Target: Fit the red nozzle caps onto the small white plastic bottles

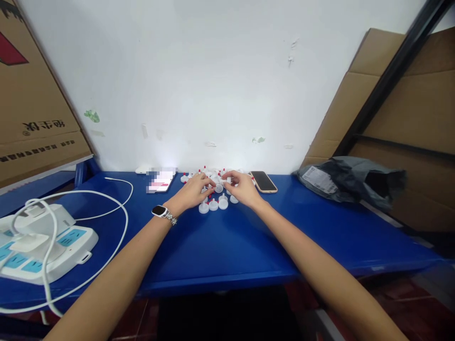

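Both my hands reach to a heap of small white plastic caps with red tips [213, 204] at the back of the blue table [227, 241], near the wall. My left hand [195, 190], with a watch on its wrist, lies over the left side of the heap, fingers curled down onto the pieces. My right hand [242, 188] rests on the right side, its fingers bent and pinched on small pieces. What each hand holds is too small to make out. A few caps stand in a row just in front of my hands.
A phone [263, 181] lies right of the heap and another phone [161, 181] left of it. A white power strip [46, 246] with looping white cables sits at the left. A grey plastic bag [350, 180] lies at the right. Cardboard leans on both sides.
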Motion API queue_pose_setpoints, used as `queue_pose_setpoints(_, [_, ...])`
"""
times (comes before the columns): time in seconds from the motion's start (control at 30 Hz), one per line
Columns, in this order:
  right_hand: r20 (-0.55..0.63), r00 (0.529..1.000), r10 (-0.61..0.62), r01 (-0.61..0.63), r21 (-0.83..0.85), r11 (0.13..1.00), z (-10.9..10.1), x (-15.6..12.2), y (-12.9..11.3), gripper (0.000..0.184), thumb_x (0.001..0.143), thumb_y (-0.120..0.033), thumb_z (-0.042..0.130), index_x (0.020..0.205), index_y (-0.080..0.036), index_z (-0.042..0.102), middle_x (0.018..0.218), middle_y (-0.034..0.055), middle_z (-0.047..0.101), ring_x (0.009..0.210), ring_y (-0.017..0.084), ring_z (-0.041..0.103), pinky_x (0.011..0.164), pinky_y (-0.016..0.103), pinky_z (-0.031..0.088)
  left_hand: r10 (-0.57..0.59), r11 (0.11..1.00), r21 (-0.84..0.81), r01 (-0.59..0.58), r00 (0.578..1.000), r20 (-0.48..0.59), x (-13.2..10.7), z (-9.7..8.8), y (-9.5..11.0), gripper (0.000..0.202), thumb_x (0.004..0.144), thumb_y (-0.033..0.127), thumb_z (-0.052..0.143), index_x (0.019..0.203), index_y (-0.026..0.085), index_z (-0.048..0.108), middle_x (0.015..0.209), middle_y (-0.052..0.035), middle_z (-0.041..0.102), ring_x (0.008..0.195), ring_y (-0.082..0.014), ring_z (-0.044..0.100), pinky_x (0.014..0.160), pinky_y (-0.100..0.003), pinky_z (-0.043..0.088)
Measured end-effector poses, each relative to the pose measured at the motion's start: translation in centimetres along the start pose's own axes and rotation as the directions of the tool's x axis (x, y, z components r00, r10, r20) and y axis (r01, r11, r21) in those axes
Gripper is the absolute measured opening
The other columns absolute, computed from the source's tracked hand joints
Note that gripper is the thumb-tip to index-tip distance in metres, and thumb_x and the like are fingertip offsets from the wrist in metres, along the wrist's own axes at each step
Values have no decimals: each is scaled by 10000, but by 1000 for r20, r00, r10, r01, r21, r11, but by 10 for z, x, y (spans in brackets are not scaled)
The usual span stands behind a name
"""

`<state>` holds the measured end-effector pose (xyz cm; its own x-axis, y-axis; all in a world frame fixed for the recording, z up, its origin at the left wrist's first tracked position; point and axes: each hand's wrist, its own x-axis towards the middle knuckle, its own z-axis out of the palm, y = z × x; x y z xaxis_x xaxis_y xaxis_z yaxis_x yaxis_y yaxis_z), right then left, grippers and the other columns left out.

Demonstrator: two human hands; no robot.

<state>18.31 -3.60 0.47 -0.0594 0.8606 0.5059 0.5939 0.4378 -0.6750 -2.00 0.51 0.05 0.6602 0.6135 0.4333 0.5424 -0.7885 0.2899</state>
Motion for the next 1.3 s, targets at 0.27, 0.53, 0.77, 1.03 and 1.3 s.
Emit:
queue_pose_setpoints(0.27, [-51, 999, -17, 9, -150, 989, -9, 1, 3, 88, 747, -246, 677, 816, -199, 704, 909, 37, 635, 799, 166, 577, 787, 310, 452, -29, 1000, 3, 29, 999, -33, -2, -7, -2, 320, 967, 408, 431, 1043, 197, 659, 945, -68, 567, 933, -230, 528, 866, -389, 433])
queue_pose_setpoints(0.53, [116, 993, -10, 31, -185, 982, -4, 3, 18, 121, 807, -235, 614, 855, -170, 704, 727, 12, 664, 693, 145, 581, 713, 280, 411, -19, 998, -52, 18, 1000, -3, -1, -2, 7, 282, 944, 392, 479, 935, 193, 680, 895, -60, 569, 896, -223, 532, 828, -366, 420])
queue_pose_setpoints(0.77, [184, 983, -1, 66, -345, 936, -2, 2, 20, 139, 830, -258, 621, 860, -196, 743, 812, 38, 743, 834, 197, 626, 885, 365, 346, 28, 996, -86, -25, 999, 28, -4, 0, 14, 221, 898, 397, 577, 950, 214, 688, 936, -50, 564, 920, -211, 540, 839, -349, 431])
queue_pose_setpoints(1.03, [188, 982, 0, 64, -332, 941, -2, 3, 23, 168, 852, -281, 609, 843, -201, 757, 834, 45, 754, 843, 207, 631, 901, 385, 320, 92, 993, -88, -85, 993, 76, -2, 3, 26, 270, 881, 469, 605, 909, 223, 713, 921, -50, 565, 917, -219, 529, 805, -343, 434])
queue_pose_setpoints(1.3, [170, 985, -13, 69, -331, 941, -5, 4, 27, 199, 864, -276, 575, 847, -200, 758, 853, 39, 758, 824, 195, 621, 889, 368, 331, 42, 980, -195, -31, 998, 50, -2, 0, 23, 282, 893, 465, 582, 878, 220, 722, 872, -40, 563, 884, -205, 540, 799, -333, 430])
